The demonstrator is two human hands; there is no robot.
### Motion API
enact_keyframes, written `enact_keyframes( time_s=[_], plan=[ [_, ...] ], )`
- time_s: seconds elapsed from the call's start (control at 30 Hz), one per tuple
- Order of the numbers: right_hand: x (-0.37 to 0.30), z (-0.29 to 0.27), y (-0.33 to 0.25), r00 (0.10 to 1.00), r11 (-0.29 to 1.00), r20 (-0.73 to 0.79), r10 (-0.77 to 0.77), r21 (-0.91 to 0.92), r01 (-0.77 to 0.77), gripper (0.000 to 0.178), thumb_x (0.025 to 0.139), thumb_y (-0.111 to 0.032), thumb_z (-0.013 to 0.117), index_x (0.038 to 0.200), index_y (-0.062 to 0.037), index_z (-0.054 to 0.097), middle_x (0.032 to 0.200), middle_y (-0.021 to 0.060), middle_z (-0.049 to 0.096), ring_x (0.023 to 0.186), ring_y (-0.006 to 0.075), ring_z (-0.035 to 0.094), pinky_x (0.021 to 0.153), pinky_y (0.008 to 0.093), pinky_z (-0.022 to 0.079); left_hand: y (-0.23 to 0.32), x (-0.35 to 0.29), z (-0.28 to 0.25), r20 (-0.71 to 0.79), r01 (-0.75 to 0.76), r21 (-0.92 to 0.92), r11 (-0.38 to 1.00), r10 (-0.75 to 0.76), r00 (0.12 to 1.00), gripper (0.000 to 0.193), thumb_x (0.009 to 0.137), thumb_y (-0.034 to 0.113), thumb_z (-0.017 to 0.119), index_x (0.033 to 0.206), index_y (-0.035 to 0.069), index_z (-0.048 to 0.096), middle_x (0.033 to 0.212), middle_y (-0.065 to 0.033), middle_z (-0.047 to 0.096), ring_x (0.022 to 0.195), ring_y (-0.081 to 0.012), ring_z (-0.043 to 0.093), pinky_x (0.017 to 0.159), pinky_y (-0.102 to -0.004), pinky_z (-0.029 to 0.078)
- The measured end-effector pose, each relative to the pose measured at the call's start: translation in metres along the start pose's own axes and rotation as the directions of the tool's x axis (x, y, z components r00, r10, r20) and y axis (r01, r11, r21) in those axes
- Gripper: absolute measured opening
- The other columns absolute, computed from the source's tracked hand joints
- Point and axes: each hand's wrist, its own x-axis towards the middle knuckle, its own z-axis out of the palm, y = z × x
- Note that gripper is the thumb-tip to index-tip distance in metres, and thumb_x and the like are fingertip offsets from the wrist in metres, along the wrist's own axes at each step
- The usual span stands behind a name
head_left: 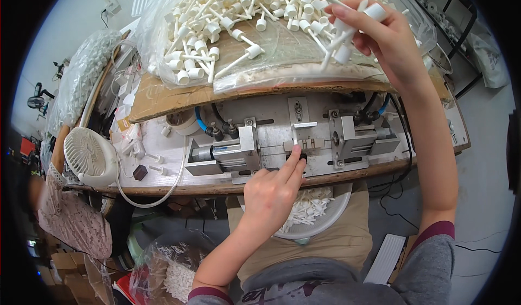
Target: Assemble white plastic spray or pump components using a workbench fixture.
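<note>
Raised over the right end of the heap, my right hand [380, 30] is closed around several white plastic caps with long stems [342, 49]; they stick out between the fingers at different angles. My left hand [271, 193] reaches over the bench edge, index and middle fingers stretched out side by side. Its fingertips touch the small metal holder [312, 143] in the middle of the bench fixture, at the end of a short white stem [296, 135]. The left thumb is hidden. A metal cylinder block stands on each side, the left block [248, 145] and the right block [343, 139].
A big heap of white stemmed caps [217, 28] lies in clear plastic on a cardboard sheet [179, 99] behind the fixture. A bowl of small white pieces [339, 212] rests on my lap. A white fan [91, 155] stands at left; another person's lace sleeve [73, 218] shows beside it.
</note>
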Motion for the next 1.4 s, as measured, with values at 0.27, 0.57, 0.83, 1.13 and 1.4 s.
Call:
enact_keyframes(
  time_s=[0.27, 0.57, 0.83, 1.13, 1.4],
  plan=[
    [-0.088, 0.022, -0.024, 0.947, 0.966, 0.217, 0.237, 0.048, -0.252, 0.021, 0.086, -0.022, 0.078, 0.094, -0.0038, 0.074, 0.068, -0.0026, 0.065, 0.055, 0.0006, 0.053, 0.047, 0.0164, 0.035, -0.007, 0.0, -0.002, 0.056, 0.028, -0.049, 0.998, -0.026, 0.998, 0.041, 0.069, 0.02, 0.084, 0.108, 0.012, 0.074, 0.119, -0.0038, 0.071, 0.053, -0.0183, 0.062, 0.054, -0.0268, 0.05],
    [-0.151, 0.033, -0.005, 0.907, 0.971, 0.348, 0.239, -0.082, -0.225, 0.015, 0.082, -0.011, 0.079, 0.094, -0.003, 0.076, 0.081, 0.0042, 0.067, 0.072, 0.0109, 0.06, 0.064, 0.0263, 0.044, -0.006, -0.003, -0.049, 0.264, 0.289, -0.936, 0.2, -0.141, 0.954, 0.056, 0.075, -0.007, 0.079, 0.129, 0.0, 0.063, 0.117, -0.0158, 0.064, 0.1, -0.0204, 0.069, 0.083, -0.0281, 0.061],
    [-0.162, 0.029, -0.011, 0.946, 0.949, -0.081, 0.314, 0.011, -0.314, 0.018, 0.08, -0.004, 0.077, 0.098, -0.0015, 0.075, 0.09, 0.0043, 0.065, 0.077, 0.0093, 0.057, 0.067, 0.0235, 0.043, 0.007, -0.008, -0.026, -0.051, 0.176, -0.486, 0.856, -0.228, 0.972, 0.029, 0.071, 0.003, 0.084, 0.097, 0.002, 0.072, 0.108, -0.0116, 0.07, 0.081, -0.0198, 0.071, 0.071, -0.027, 0.061],
    [-0.178, 0.031, -0.007, 0.977, 0.995, -0.206, -0.047, -0.1, 0.027, 0.026, 0.076, 0.001, 0.079, 0.101, -0.0019, 0.073, 0.101, 0.0056, 0.061, 0.079, 0.0093, 0.054, 0.064, 0.0221, 0.042, -0.002, 0.008, -0.002, 0.004, 0.016, -0.073, 0.997, -0.016, 1.0, 0.03, 0.067, 0.016, 0.083, 0.095, 0.011, 0.074, 0.114, -0.0034, 0.073, 0.06, -0.0171, 0.063, 0.053, -0.027, 0.046],
    [-0.192, 0.039, 0.006, 0.83, 0.643, 0.149, -0.537, -0.564, 0.517, 0.038, 0.069, -0.004, 0.078, 0.107, 0.0, 0.074, 0.104, 0.0095, 0.063, 0.076, 0.0171, 0.063, 0.059, 0.0274, 0.05, 0.006, 0.008, -0.014, 0.102, 0.231, -0.455, 0.86, -0.207, 0.973, 0.038, 0.068, 0.01, 0.086, 0.104, 0.007, 0.075, 0.105, -0.006, 0.074, 0.066, -0.0136, 0.065, 0.062, -0.0253, 0.053]
  ],
)
